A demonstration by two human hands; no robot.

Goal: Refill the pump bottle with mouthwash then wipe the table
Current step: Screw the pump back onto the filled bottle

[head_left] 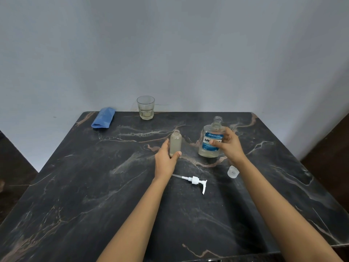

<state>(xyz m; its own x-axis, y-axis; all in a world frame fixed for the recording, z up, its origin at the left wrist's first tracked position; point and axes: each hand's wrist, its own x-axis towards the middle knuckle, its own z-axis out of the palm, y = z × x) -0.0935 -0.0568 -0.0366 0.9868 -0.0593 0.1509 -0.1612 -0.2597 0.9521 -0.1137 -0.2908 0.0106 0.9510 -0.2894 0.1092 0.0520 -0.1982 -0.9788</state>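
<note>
Left hand (166, 159) wraps the uncapped pump bottle (175, 142) upright on the tabletop (94, 186); right hand (229, 146) grips the open mouthwash bottle (211, 142) just beside it. Near that pump bottle, toward the person, lies the pump head (196, 181); the blue cloth (103, 118) sits well apart.

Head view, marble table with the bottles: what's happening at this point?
A person is mid-refill. The left hand steadies the small uncapped pump bottle; the right hand grips the open mouthwash bottle, both upright on the table. The pump head and cap lie nearby. The blue cloth and glass sit at the back.
</note>
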